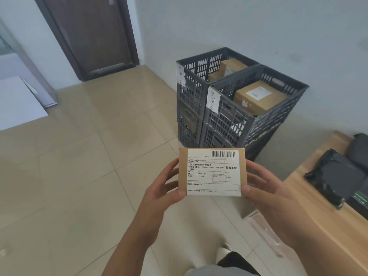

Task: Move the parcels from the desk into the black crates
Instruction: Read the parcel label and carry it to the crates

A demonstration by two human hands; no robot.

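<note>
A small brown cardboard parcel (212, 172) with a white shipping label is held up in front of me, label facing me. My left hand (163, 188) grips its left edge and my right hand (264, 188) grips its right edge, thumbs on the lower front corners. Beyond it two stacks of black crates stand against the wall. The nearer top crate (256, 120) holds a brown box (258, 97). The farther top crate (195, 76) holds another brown box (229, 69). On the wooden desk (310, 206) at the right lie black plastic parcels (336, 176).
Beige tiled floor (89, 166) stretches between me and the crates. A dark brown door (93, 34) is at the back left. White boards (18, 100) lean at the far left. My shoe (223, 251) shows at the bottom.
</note>
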